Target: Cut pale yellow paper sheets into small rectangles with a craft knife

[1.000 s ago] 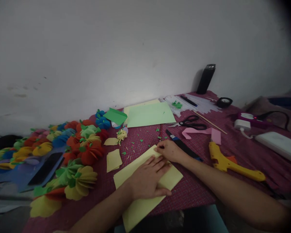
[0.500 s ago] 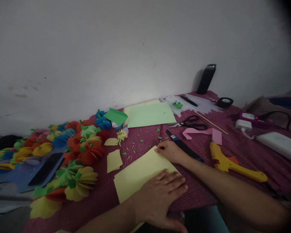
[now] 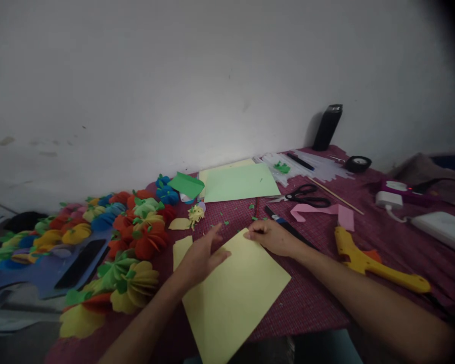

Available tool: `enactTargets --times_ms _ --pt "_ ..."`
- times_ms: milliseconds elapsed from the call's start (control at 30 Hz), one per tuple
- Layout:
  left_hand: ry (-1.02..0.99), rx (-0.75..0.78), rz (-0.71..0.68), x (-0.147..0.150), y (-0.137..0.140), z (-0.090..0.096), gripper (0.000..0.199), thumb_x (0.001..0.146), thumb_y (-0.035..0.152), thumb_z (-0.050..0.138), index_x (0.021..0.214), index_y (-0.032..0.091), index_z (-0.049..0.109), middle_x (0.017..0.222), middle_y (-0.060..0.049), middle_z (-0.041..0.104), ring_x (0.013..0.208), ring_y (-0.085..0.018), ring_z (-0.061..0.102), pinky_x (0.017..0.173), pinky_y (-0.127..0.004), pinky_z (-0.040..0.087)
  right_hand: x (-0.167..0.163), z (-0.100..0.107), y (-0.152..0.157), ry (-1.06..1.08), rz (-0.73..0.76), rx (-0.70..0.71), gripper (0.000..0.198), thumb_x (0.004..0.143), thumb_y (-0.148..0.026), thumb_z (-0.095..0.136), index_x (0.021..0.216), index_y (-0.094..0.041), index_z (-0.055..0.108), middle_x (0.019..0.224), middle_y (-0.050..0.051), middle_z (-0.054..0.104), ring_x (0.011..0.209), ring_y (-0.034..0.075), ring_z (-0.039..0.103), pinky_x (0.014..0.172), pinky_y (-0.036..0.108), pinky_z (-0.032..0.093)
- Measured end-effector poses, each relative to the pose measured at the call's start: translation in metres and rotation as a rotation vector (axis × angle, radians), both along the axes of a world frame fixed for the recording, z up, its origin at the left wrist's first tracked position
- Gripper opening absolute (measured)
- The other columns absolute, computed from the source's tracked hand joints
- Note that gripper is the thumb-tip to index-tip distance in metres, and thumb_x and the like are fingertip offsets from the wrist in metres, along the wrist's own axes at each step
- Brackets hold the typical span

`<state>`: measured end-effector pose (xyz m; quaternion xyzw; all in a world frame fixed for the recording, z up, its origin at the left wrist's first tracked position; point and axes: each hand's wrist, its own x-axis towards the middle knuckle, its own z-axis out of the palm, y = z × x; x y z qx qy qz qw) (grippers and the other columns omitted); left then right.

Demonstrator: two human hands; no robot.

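A pale yellow sheet of paper [image 3: 237,298] lies on the table in front of me, one corner pointing away. At that far corner, the fingers of my right hand [image 3: 271,236] are pinched on the paper's edge. My left hand [image 3: 202,255] is over the sheet's left edge with its fingers apart and nothing in them; whether it touches the paper I cannot tell. Partly hidden behind my left hand are small yellow paper pieces [image 3: 181,247]. Just beyond lie a yellow cut piece [image 3: 179,224] and a bundle of yellow shreds [image 3: 196,216].
Colourful paper pumpkins [image 3: 147,240] crowd the left side. Light green sheets [image 3: 238,183] lie at the back, near black scissors [image 3: 307,196]. To the right are a cutter [image 3: 288,225], pink paper strip [image 3: 318,210], yellow glue gun [image 3: 375,265], tape roll [image 3: 357,163] and white adapter [image 3: 442,230].
My left hand has lifted from the sheet's near right part and moved left and away, uncovering the paper. My right hand stays at the far corner. The view has shifted slightly.
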<state>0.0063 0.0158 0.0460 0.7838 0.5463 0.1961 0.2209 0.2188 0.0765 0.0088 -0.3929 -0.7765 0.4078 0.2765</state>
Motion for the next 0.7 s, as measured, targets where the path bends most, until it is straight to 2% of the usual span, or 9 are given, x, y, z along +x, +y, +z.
enactTargets --times_ms 33,100,200,367,600,700 --pt "0.003 -0.076 -0.018 -0.003 0.003 -0.001 0.044 0.077 0.036 0.047 0.117 0.017 0.045 0.088 -0.004 0.062 0.077 -0.018 0.056 0.065 -0.026 0.042 0.000 0.002 -0.001 0.027 0.012 -0.014 0.032 0.078 -0.039 0.043 0.059 -0.014 0.051 0.053 -0.004 0.040 0.047 0.007 0.035 0.043 0.019 0.023" --pt "0.019 -0.178 -0.048 -0.004 0.005 -0.002 0.027 0.077 0.036 0.044 0.090 0.017 0.059 0.068 0.001 0.059 0.060 -0.013 0.053 0.051 -0.020 0.035 0.000 0.005 -0.002 0.066 0.024 -0.040 0.031 0.078 -0.039 0.043 0.060 -0.014 0.051 0.054 -0.004 0.040 0.047 0.007 0.035 0.042 0.019 0.024" --pt "0.032 -0.222 -0.025 -0.001 0.002 -0.003 0.030 0.076 0.038 0.044 0.064 0.014 0.058 0.057 0.003 0.051 0.052 -0.010 0.046 0.044 -0.018 0.027 0.000 0.006 -0.003 0.083 0.031 -0.061 0.031 0.078 -0.039 0.043 0.060 -0.014 0.050 0.054 -0.003 0.040 0.047 0.007 0.035 0.042 0.019 0.024" --pt "-0.056 -0.347 -0.009 -0.001 0.002 -0.004 0.033 0.074 0.041 0.046 0.059 0.012 0.056 0.051 0.003 0.047 0.046 -0.009 0.041 0.041 -0.018 0.024 -0.001 0.009 -0.004 0.046 0.004 -0.051 0.032 0.077 -0.040 0.042 0.058 -0.015 0.049 0.054 -0.004 0.039 0.047 0.007 0.035 0.041 0.019 0.024" --pt "-0.300 -0.677 -0.048 -0.005 -0.001 -0.001 0.038 0.073 0.045 0.048 0.068 0.009 0.060 0.057 -0.001 0.055 0.045 -0.009 0.044 0.041 -0.018 0.030 0.005 0.020 -0.002 -0.017 -0.028 0.046 0.031 0.078 -0.037 0.042 0.058 -0.015 0.050 0.055 -0.003 0.042 0.049 0.007 0.036 0.044 0.019 0.024" --pt "-0.349 -0.715 -0.061 -0.005 -0.004 -0.001 0.039 0.072 0.045 0.049 0.068 0.008 0.061 0.058 -0.002 0.056 0.046 -0.009 0.045 0.043 -0.019 0.031 0.008 0.021 -0.001 -0.046 -0.028 0.075 0.031 0.078 -0.037 0.041 0.060 -0.015 0.051 0.056 -0.003 0.044 0.050 0.008 0.037 0.045 0.019 0.025"
